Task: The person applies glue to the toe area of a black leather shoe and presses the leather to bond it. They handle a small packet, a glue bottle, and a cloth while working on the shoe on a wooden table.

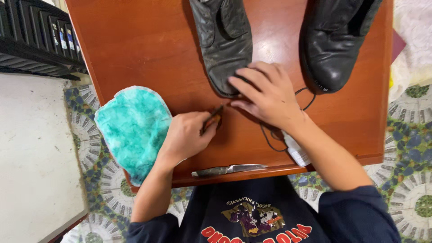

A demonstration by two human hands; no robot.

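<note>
Worn shoe (223,42) under right hand (267,94), left hand (186,135) gripping brush (212,119)

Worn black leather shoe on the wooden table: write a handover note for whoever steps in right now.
Left hand: fingers pinch a thin dark tool, tip aimed at the toe.
Right hand: pressed flat on the toe of the worn black leather shoe, steadying it.
Second, shinier black shoe stands to the right; knife at the near table edge; teal cloth hangs off the left edge.
Done: shoe positioned. Left: cannot tell.
</note>
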